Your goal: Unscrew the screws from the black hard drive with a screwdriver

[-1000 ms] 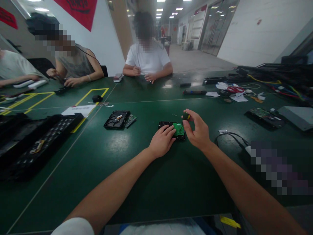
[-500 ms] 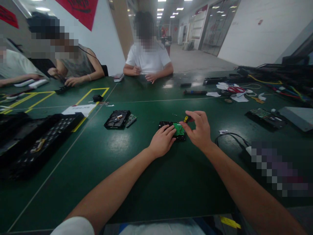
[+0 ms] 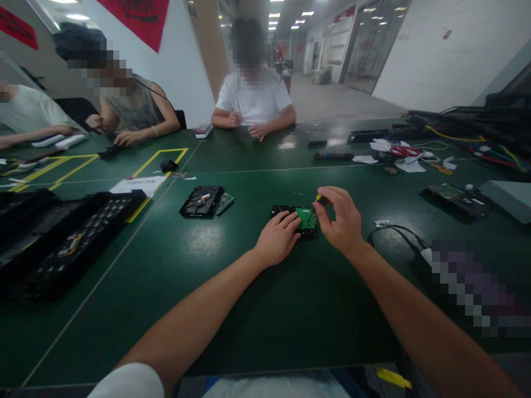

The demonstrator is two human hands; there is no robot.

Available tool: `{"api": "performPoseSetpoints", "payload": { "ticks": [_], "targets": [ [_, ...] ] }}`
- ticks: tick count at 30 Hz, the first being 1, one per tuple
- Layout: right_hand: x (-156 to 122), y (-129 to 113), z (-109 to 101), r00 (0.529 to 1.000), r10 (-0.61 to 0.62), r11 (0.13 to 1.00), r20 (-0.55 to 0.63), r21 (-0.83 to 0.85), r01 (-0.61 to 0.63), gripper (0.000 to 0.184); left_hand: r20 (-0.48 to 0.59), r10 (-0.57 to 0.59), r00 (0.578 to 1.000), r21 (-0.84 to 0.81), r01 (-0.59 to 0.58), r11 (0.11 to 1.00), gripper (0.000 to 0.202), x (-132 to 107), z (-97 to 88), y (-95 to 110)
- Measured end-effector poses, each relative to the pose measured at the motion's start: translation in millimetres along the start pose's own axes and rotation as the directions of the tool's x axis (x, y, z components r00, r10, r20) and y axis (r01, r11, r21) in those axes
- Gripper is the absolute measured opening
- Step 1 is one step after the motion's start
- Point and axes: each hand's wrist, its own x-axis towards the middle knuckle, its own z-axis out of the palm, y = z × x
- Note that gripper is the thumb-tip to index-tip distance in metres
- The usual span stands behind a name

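A hard drive [image 3: 307,218] lies on the green table with its green circuit board facing up. My left hand [image 3: 277,236] rests over its left part, fingers across the top and thumb by the near edge, holding it down. At the drive's right end, my right hand [image 3: 341,220] pinches a small screwdriver [image 3: 319,198] with a yellow and black handle between thumb and fingers. Its tip is too small to make out. A few tiny screws [image 3: 298,194] lie just beyond the drive.
To the left sit another black drive [image 3: 202,201] and a loose circuit board [image 3: 224,203]. Black trays [image 3: 103,221] stand at far left. On the right are a drive [image 3: 456,200], a grey box [image 3: 510,199] and a cable [image 3: 398,228]. Co-workers sit across the table.
The screwdriver's handle has turned and shows less between my right fingers. My left hand stays on the drive. The whole view has shifted slightly.
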Motion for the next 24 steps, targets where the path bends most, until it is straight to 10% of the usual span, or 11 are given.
{"api": "performPoseSetpoints", "payload": {
  "ticks": [24],
  "targets": [
    [-2.4,2.2,2.7,1.000,-0.004,1.000,0.017,-0.017,0.004,0.051,0.016,-0.009,1.000,0.016,0.009,1.000,0.049,0.2,-0.8,0.8]
  ]
}}
